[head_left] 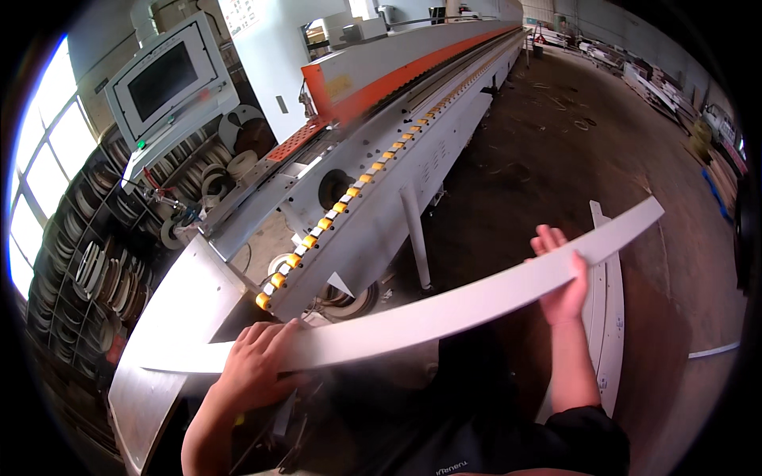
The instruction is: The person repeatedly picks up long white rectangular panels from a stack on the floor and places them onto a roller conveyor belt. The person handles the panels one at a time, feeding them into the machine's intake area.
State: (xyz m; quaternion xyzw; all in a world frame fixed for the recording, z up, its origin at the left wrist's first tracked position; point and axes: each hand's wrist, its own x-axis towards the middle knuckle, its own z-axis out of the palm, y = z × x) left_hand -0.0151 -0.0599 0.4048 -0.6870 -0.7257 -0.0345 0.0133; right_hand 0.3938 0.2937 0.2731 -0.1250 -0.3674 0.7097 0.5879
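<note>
A long, narrow white board (436, 316) stretches across in front of me, held by both hands. Its left end reaches over a pale metal side table (171, 317), and its right end is raised out to the right. My left hand (258, 355) grips the board near its left part, fingers over the top edge. Towards the other end, my right hand (565, 287) supports it from below and behind, thumb on the near face and fingers showing above the upper edge. Just beyond the board is the near end of a long grey and orange machine with a row of yellow rollers (340, 208).
More white strips (609, 317) lie to the right, beside my right forearm. At the left stands a control panel with a dark screen (163, 81), above racks of rolled edging (107, 270). A slanted machine leg (414, 238) stands beyond the board. Stacked boards (655, 87) line the far right.
</note>
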